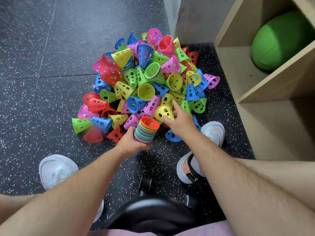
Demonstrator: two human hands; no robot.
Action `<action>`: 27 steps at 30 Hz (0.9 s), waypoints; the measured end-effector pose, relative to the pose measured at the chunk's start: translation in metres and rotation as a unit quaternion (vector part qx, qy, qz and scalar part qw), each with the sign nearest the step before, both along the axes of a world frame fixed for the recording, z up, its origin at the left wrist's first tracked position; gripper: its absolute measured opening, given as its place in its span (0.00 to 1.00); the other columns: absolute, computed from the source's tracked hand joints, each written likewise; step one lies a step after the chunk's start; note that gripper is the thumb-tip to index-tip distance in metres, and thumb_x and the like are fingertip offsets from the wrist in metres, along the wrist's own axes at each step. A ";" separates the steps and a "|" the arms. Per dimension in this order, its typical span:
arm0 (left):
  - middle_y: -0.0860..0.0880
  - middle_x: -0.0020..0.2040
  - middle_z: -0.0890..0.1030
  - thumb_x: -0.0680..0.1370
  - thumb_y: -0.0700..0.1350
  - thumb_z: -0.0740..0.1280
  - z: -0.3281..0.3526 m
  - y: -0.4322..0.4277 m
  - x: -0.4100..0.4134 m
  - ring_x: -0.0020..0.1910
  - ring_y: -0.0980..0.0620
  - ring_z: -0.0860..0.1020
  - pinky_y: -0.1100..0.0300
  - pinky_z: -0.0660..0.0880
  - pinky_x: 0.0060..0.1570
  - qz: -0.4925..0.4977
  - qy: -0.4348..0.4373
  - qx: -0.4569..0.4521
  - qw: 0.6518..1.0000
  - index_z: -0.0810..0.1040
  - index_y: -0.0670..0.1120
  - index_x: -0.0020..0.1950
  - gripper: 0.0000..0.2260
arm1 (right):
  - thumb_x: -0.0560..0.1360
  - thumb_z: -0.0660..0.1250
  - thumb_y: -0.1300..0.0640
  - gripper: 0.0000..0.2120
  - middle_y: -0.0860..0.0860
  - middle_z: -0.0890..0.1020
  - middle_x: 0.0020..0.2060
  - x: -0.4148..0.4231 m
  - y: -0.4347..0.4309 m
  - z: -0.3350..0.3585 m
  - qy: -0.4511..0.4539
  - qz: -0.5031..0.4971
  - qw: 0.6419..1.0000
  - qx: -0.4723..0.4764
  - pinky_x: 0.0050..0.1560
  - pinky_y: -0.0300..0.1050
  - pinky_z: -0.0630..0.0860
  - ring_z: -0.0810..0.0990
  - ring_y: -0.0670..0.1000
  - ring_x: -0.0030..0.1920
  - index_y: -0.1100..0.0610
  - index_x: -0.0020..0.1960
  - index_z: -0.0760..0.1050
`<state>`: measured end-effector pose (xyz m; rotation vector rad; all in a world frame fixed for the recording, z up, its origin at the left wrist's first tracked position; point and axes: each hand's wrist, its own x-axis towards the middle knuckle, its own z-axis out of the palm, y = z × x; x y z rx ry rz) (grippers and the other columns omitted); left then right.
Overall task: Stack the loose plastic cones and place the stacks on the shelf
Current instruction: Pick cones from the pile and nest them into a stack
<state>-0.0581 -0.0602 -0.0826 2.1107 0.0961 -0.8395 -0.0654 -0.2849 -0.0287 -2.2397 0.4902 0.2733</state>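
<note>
Hands, 2: left hand (pixel 131 142) grips 1 cone stack (pixel 146 132), right hand (pixel 180 123) pinches 1 yellow cone (pixel 164 112) on 1 pile (pixel 146 74).

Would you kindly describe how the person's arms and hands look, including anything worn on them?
Both arms are bare along their whole visible length: no sleeves reach the left forearm or the right forearm. The left hand and right hand wear no gloves, and no watch, band or ring shows. The forearms have light hair.
</note>
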 end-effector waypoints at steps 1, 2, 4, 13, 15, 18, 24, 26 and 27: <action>0.50 0.50 0.83 0.56 0.50 0.83 0.000 0.000 0.000 0.48 0.50 0.83 0.47 0.81 0.55 0.001 -0.001 0.000 1.000 0.70 0.53 0.59 0.35 | 0.77 0.67 0.45 0.37 0.52 0.73 0.63 0.001 0.001 0.003 0.002 0.015 1.000 0.017 0.57 0.49 0.74 0.75 0.53 0.58 0.40 0.80 0.52; 0.50 0.50 0.83 0.57 0.49 0.83 0.000 -0.001 0.001 0.48 0.50 0.83 0.48 0.81 0.55 0.002 -0.002 -0.002 1.000 0.70 0.53 0.59 0.36 | 0.78 0.67 0.45 0.37 0.51 0.72 0.62 0.001 0.002 0.006 0.007 0.037 0.999 0.028 0.56 0.47 0.73 0.75 0.52 0.57 0.36 0.80 0.50; 0.49 0.50 0.83 0.59 0.47 0.84 0.001 -0.002 0.002 0.49 0.50 0.83 0.49 0.81 0.55 0.003 -0.004 -0.007 1.000 0.71 0.52 0.60 0.35 | 0.77 0.66 0.46 0.36 0.52 0.70 0.64 0.001 0.006 0.008 0.016 0.067 0.996 0.055 0.60 0.49 0.73 0.75 0.52 0.58 0.32 0.78 0.50; 0.50 0.50 0.82 0.63 0.43 0.84 0.004 -0.006 0.003 0.47 0.53 0.82 0.60 0.77 0.45 -0.012 -0.013 -0.013 1.000 0.70 0.50 0.61 0.32 | 0.72 0.72 0.47 0.21 0.50 0.74 0.53 0.011 0.006 0.019 -0.114 -0.004 0.992 0.047 0.41 0.43 0.75 0.77 0.47 0.45 0.45 0.61 0.67; 0.50 0.50 0.82 0.64 0.43 0.84 0.005 -0.010 0.004 0.47 0.53 0.82 0.60 0.77 0.45 -0.018 -0.017 -0.012 1.000 0.70 0.51 0.60 0.32 | 0.73 0.72 0.47 0.20 0.49 0.74 0.53 0.010 0.009 0.020 -0.136 -0.006 0.990 0.020 0.40 0.42 0.72 0.74 0.46 0.44 0.48 0.58 0.67; 0.50 0.50 0.82 0.63 0.43 0.84 0.005 -0.018 0.005 0.48 0.52 0.83 0.55 0.81 0.50 -0.019 -0.020 -0.020 0.999 0.70 0.50 0.60 0.32 | 0.72 0.72 0.44 0.20 0.47 0.74 0.53 0.003 0.013 0.019 -0.121 0.027 0.992 0.007 0.43 0.46 0.74 0.75 0.48 0.48 0.49 0.55 0.66; 0.50 0.50 0.82 0.62 0.44 0.84 0.009 -0.033 0.008 0.47 0.52 0.83 0.56 0.80 0.47 -0.019 -0.025 -0.037 0.999 0.70 0.50 0.62 0.35 | 0.73 0.64 0.34 0.23 0.44 0.78 0.56 -0.013 0.003 0.002 -0.103 0.052 0.993 -0.002 0.58 0.51 0.76 0.76 0.47 0.59 0.46 0.61 0.67; 0.51 0.50 0.82 0.63 0.42 0.84 0.010 -0.040 0.008 0.48 0.52 0.83 0.59 0.78 0.46 -0.022 -0.026 -0.047 0.998 0.70 0.50 0.63 0.34 | 0.77 0.64 0.41 0.20 0.46 0.76 0.60 -0.009 -0.012 -0.001 -0.123 0.005 0.991 -0.044 0.61 0.52 0.75 0.74 0.48 0.62 0.49 0.64 0.69; 0.51 0.51 0.82 0.63 0.42 0.84 0.010 -0.044 0.009 0.49 0.53 0.83 0.58 0.79 0.47 -0.024 -0.025 -0.051 0.998 0.70 0.50 0.63 0.34 | 0.77 0.64 0.45 0.19 0.48 0.75 0.61 -0.006 -0.021 -0.002 -0.119 -0.013 0.990 -0.074 0.63 0.53 0.74 0.72 0.49 0.63 0.50 0.65 0.69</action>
